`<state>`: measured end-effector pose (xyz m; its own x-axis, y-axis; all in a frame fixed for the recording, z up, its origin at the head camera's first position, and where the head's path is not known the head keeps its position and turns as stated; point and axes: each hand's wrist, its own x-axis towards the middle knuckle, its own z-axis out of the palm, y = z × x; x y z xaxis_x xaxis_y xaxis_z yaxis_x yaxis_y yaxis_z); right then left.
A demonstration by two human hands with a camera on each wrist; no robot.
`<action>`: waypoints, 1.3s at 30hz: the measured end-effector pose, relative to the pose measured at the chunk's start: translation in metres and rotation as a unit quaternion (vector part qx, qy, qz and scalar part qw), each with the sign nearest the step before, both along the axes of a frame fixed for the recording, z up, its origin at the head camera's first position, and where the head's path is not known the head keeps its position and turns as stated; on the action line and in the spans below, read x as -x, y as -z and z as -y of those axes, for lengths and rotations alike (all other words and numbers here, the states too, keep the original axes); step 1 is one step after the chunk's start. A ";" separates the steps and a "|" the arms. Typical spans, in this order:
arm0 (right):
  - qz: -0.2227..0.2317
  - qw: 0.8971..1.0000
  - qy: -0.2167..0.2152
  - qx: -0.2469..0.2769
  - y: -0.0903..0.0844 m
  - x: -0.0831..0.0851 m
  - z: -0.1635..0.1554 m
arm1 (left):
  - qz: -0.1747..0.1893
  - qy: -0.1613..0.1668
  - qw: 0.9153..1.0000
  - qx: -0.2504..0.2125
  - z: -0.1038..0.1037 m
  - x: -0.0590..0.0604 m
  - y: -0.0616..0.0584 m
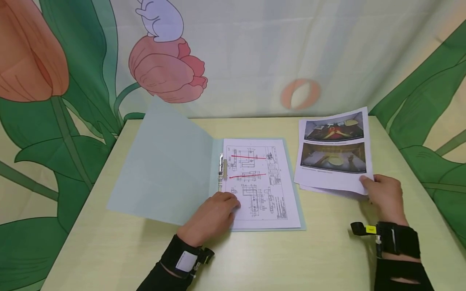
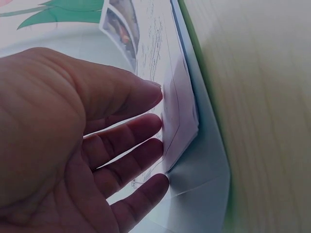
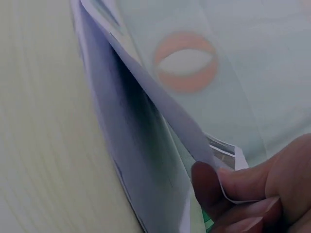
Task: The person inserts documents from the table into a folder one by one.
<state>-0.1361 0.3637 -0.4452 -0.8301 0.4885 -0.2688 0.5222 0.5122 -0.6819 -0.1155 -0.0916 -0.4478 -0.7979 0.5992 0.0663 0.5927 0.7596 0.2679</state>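
A pale blue folder [image 1: 165,165] lies opened on the table, its cover raised at a slant on the left. In it, under a metal clip [image 1: 224,169], are sheets with technical drawings [image 1: 271,210]; two red lines cross the top one. My left hand [image 1: 212,214] rests its fingertips on the lower left of these sheets, the fingers loosely bent and apart. To the folder's right, my right hand [image 1: 387,198] pinches the lower right corner of a sheet printed with two photos [image 1: 327,178]. That sheet is lifted away from the paper [image 3: 104,102] beneath it.
The light wooden table [image 1: 269,262] carries the folder and the loose sheets. A curtain [image 1: 247,60] with tulips and leaves hangs behind its far edge. Black straps with small cameras [image 1: 397,238] sit on both wrists.
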 end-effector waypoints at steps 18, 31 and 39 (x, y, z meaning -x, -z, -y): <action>-0.057 0.965 -0.037 0.252 0.002 -0.017 0.054 | -0.010 0.011 1.000 -0.010 0.003 0.001 -0.001; -0.023 0.974 -0.125 0.188 0.009 -0.033 0.127 | 0.029 -0.103 0.992 -0.066 0.009 -0.002 -0.009; -0.019 0.976 -0.154 0.150 0.012 -0.036 0.140 | 0.063 -0.080 0.993 -0.059 0.010 -0.001 -0.006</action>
<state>-0.0997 0.2233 -0.4573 -0.9373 0.1181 -0.3278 0.3465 0.4157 -0.8409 -0.1143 -0.1019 -0.4418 -0.8885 0.4584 0.0214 0.4231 0.8002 0.4251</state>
